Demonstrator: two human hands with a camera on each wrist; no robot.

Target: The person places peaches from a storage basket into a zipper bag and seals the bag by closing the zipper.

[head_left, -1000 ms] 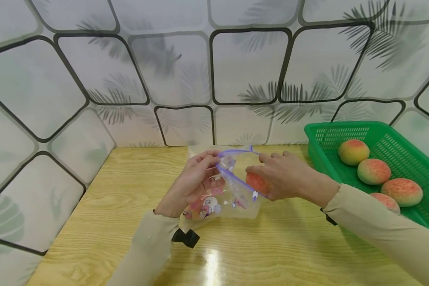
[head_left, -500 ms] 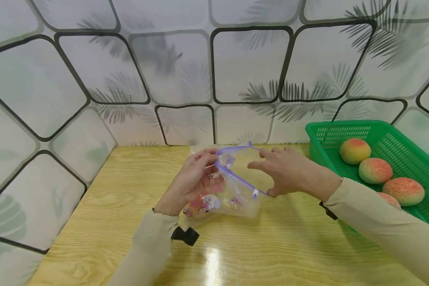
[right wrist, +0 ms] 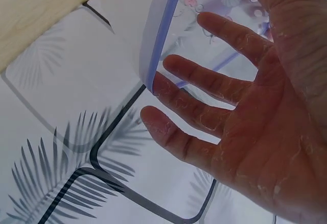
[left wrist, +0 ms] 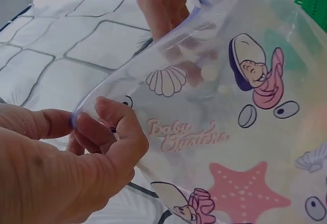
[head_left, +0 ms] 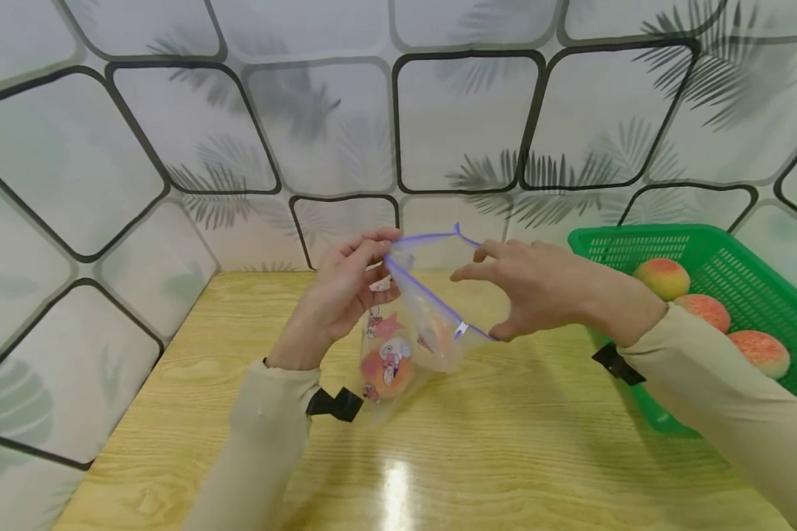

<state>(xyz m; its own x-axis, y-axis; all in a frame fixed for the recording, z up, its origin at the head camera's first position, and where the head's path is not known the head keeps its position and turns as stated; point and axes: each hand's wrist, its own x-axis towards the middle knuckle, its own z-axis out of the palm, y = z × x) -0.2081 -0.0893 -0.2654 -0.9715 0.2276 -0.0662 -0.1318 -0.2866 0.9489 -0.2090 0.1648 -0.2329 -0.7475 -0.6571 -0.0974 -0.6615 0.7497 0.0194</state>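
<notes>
A clear zip bag [head_left: 387, 326] printed with sea cartoons and edged with a purple seal is held up over the wooden table. My left hand [head_left: 345, 291] pinches the left corner of its mouth; the left wrist view shows thumb and fingertips [left wrist: 84, 124] at the purple edge. A peach [head_left: 375, 372] shows through the bag's lower left, and a pinkish shape shows through the lower right. My right hand [head_left: 538, 287] spreads the mouth wide, thumb at the front edge and fingers at the back edge. In the right wrist view its fingers [right wrist: 189, 132] are extended, holding no fruit.
A green plastic basket [head_left: 627, 240] stands on the right with several peaches [head_left: 664, 279] in it, partly behind the right forearm. A patterned wall covering [head_left: 465, 122] rises behind the wooden table [head_left: 239, 332].
The right hand released a peach at the bag's mouth and now spreads its fingers there. Both hands then raised the bag, and its contents hang lower inside.
</notes>
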